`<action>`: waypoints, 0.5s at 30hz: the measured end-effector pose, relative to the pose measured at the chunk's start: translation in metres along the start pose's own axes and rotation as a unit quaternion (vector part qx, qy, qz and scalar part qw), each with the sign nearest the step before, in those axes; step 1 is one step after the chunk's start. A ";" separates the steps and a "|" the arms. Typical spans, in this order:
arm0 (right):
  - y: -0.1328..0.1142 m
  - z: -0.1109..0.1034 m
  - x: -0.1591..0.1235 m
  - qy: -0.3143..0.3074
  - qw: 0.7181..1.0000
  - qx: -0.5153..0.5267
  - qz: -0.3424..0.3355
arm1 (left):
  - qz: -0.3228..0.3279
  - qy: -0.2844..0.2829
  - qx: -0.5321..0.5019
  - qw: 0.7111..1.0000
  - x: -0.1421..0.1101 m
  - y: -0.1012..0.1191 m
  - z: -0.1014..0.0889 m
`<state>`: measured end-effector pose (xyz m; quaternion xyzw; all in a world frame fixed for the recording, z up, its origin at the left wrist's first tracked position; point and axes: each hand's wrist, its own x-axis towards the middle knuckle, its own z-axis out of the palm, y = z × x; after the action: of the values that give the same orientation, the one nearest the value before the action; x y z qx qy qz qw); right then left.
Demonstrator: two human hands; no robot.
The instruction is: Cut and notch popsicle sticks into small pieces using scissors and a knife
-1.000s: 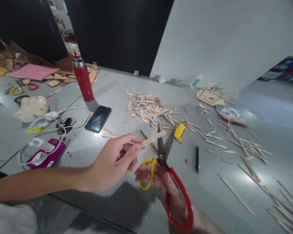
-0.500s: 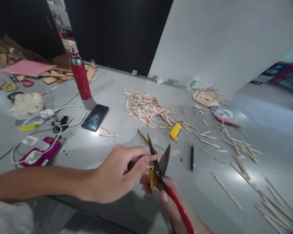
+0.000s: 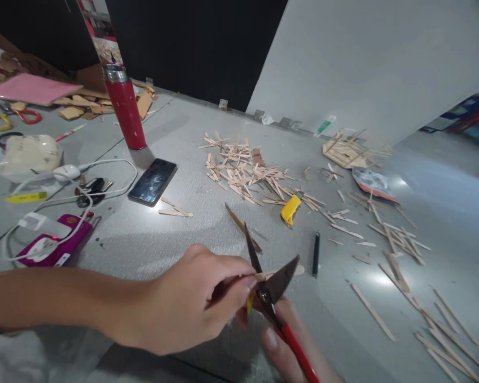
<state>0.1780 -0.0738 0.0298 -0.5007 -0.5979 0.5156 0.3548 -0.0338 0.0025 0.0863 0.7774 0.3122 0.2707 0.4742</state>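
Note:
My left hand (image 3: 199,298) pinches a thin wooden craft stick (image 3: 299,269) near one end. The stick passes between the open blades of the snips (image 3: 281,279), and its rounded tip shows beyond them. My right hand (image 3: 287,340) grips the red handles of the snips, close to the table's front edge. A small yellow part (image 3: 250,302) shows just below the blades, half hidden by my fingers. Beyond the blades a pointed, brownish metal tool (image 3: 239,222) lies on the grey table. My right fingertips are partly covered by the left hand and the snips.
A heap of cut stick pieces (image 3: 243,170) lies mid-table, with a yellow cutter (image 3: 291,209) and a black pen-like tool (image 3: 316,254) nearby. Long sticks (image 3: 371,311) scatter rightward. Leftward are a phone (image 3: 153,182), a red bottle (image 3: 124,109) and a purple power strip (image 3: 58,239) with cables.
Both hands have moved slightly down and right in view, with the snips and the craft stick. The blades are still apart around the stick. The camera has shifted a little.

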 end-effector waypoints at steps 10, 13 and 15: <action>0.002 -0.003 -0.005 -0.025 0.999 -0.011 0.021 | 0.001 0.006 0.012 1.000 -0.003 -0.005 0.004; 0.006 0.000 -0.006 -0.014 1.000 -0.002 0.027 | 0.007 0.000 0.009 1.000 -0.003 -0.006 0.005; 0.010 0.003 -0.006 -0.007 1.000 0.001 0.024 | 0.005 -0.002 0.001 1.000 -0.003 -0.006 0.005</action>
<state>0.1793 -0.0811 0.0200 -0.5109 -0.5878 0.5283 0.3383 -0.0339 -0.0006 0.0786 0.7800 0.3072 0.2711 0.4730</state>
